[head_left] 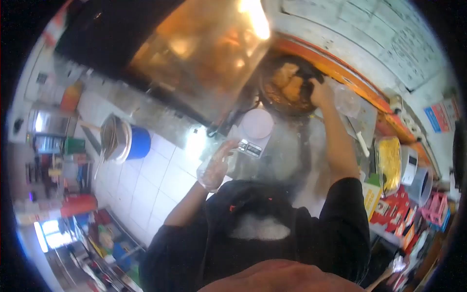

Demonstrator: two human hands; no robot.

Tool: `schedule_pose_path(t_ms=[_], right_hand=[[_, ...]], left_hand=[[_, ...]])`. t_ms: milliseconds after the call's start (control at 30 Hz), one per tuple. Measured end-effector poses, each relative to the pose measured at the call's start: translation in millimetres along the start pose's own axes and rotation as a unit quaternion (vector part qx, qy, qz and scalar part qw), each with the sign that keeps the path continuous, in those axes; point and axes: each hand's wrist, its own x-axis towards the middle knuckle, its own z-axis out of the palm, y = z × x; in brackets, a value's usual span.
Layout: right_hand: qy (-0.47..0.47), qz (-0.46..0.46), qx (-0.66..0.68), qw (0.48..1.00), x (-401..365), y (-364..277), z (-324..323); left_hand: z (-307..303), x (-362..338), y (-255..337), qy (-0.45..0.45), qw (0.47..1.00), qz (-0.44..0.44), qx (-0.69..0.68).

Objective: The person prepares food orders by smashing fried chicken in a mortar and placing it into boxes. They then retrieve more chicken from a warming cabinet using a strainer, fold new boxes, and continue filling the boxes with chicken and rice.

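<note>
My left hand (214, 170), in a clear plastic glove, is held beside the white kitchen scale (257, 124). Its fingers stretch toward the scale's display edge and hold nothing that I can see. The scale stands on the metal counter (287, 160), its round platform bare. At the back, my right hand (319, 92) reaches to the rim of a large dark round pan (277, 104), fingers closed around something dark that I cannot make out. Brown and golden food (292, 90) lies in the pan, partly blurred.
A bright glass-sided cabinet (194, 53) rises at the back left. Right of the pan are a clear plastic container (347, 101) and a white-handled tool (362, 143). A tray of yellow food (389, 163) stands farther right. A blue bucket (138, 142) is at the left, over the tiled floor.
</note>
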Motion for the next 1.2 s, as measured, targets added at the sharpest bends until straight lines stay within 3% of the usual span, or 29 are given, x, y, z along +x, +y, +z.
schedule_pose_path(t_ms=[100, 133, 167, 200, 233, 267, 300, 333, 367, 400, 433, 500, 533, 567, 633, 700, 733, 767, 800, 833, 900, 933, 967, 1000, 1033, 1100, 1133, 1200], right_hand=[[0.112, -0.088, 0.026, 0.989, -9.7, 8.7, 38.3], [0.175, -0.106, 0.037, 0.978, -23.3, -5.3, 30.9], [0.229, -0.146, 0.108, 0.956, -41.3, -37.8, 11.6], [0.277, -0.184, 0.181, 0.926, -67.7, -78.7, -11.4], [0.241, -0.287, 0.3, 0.877, -96.0, -113.4, -30.1], [0.251, -0.378, 0.365, 0.813, -123.0, -140.6, -20.6], [0.021, -0.255, 0.612, 0.748, -206.1, -200.6, -70.2], [0.06, -0.422, 0.428, 0.797, -210.9, -195.5, -52.8], [0.083, -0.5, 0.383, 0.773, -231.4, -217.3, -57.0], [0.108, -0.57, 0.333, 0.743, -254.3, -242.2, -59.3], [0.106, -0.574, 0.328, 0.743, -255.7, -254.3, -56.6], [0.2, -0.512, 0.281, 0.787, -238.3, -285.4, -43.2], [0.091, -0.492, 0.263, 0.825, -222.3, -295.2, -37.1], [0.097, -0.487, 0.259, 0.828, -220.8, -304.0, -26.8], [0.073, -0.595, 0.184, 0.779, -221.1, -323.4, -11.2], [-0.077, -0.551, 0.117, 0.823, -257.1, -360.3, -30.7], [-0.066, -0.536, 0.116, 0.833, -246.3, -374.0, -22.8], [0.027, -0.569, 0.249, 0.783, -232.3, -387.7, -10.2], [0.124, -0.584, 0.37, 0.712, -222.4, -399.2, -1.0], [0.144, -0.564, 0.366, 0.726, -208.5, -411.6, -5.0], [0.405, -0.432, 0.215, 0.777, -175.6, -431.1, -15.2], [0.416, -0.408, 0.204, 0.787, -163.7, -437.7, -16.3], [0.489, -0.359, 0.153, 0.781, -154.2, -441.9, -16.7], [0.556, -0.309, 0.097, 0.766, -144.9, -445.3, -17.6], [0.561, -0.287, 0.082, 0.772, -135.8, -448.0, -18.7], [0.628, -0.239, 0.048, 0.739, -120.3, -453.3, -17.3], [0.629, -0.256, 0.096, 0.727, -114.5, -451.9, -10.5], [0.63, -0.236, 0.066, 0.737, -112.3, -459.4, -10.2]], left_hand=[[21.0, -5.2, 35.2, 0.089, 0.988, 0.092, -0.089], [19.6, 5.1, 59.0, 0.149, 0.969, -0.099, -0.17], [17.4, 2.0, 58.0, 0.183, 0.966, -0.077, -0.163], [14.3, -2.7, 52.5, 0.185, 0.967, 0.053, -0.164], [11.3, -6.4, 50.7, 0.181, 0.955, 0.178, -0.156], [3.5, -3.3, 63.0, 0.117, 0.896, 0.389, -0.177], [-2.0, -3.0, 65.6, 0.135, 0.892, 0.398, -0.167], [-5.6, -2.0, 65.9, 0.217, 0.88, 0.397, -0.143], [-8.7, -2.3, 66.0, 0.294, 0.864, 0.39, -0.123], [-18.9, -3.8, 55.4, 0.299, 0.857, 0.396, -0.139], [-27.6, -3.6, 53.2, 0.303, 0.853, 0.4, -0.142], [-49.0, 1.1, 51.7, 0.386, 0.831, 0.392, 0.083], [-65.7, 3.5, 50.4, 0.383, 0.831, 0.396, 0.08], [-84.6, 4.0, 50.4, 0.387, 0.818, 0.414, 0.099], [-118.6, 6.2, 53.7, 0.383, 0.803, 0.444, 0.109], [-144.2, 4.8, 60.0, 0.324, 0.888, 0.287, -0.155], [-162.6, 9.1, 63.1, 0.294, 0.881, 0.296, -0.224], [-186.9, 15.4, 61.4, 0.269, 0.888, 0.295, -0.229], [-212.8, 19.6, 58.1, 0.329, 0.879, 0.255, -0.233], [-242.5, 27.2, 55.2, 0.385, 0.867, 0.216, -0.232], [-304.6, 33.9, 17.2, 0.449, 0.863, 0.226, -0.043], [-341.5, 35.9, 3.5, 0.446, 0.867, 0.21, -0.071], [-366.0, 41.7, -5.4, 0.443, 0.871, 0.189, -0.099], [-363.7, 37.5, 25.6, 0.445, 0.853, 0.235, 0.137], [-406.9, 39.9, -24.6, 0.444, 0.875, 0.147, 0.124], [-415.9, 36.0, -16.7, 0.437, 0.881, 0.181, 0.026], [-426.1, 34.6, -24.2, 0.422, 0.878, 0.222, 0.049], [-443.2, 33.5, -41.4, 0.393, 0.877, 0.269, 0.062]])
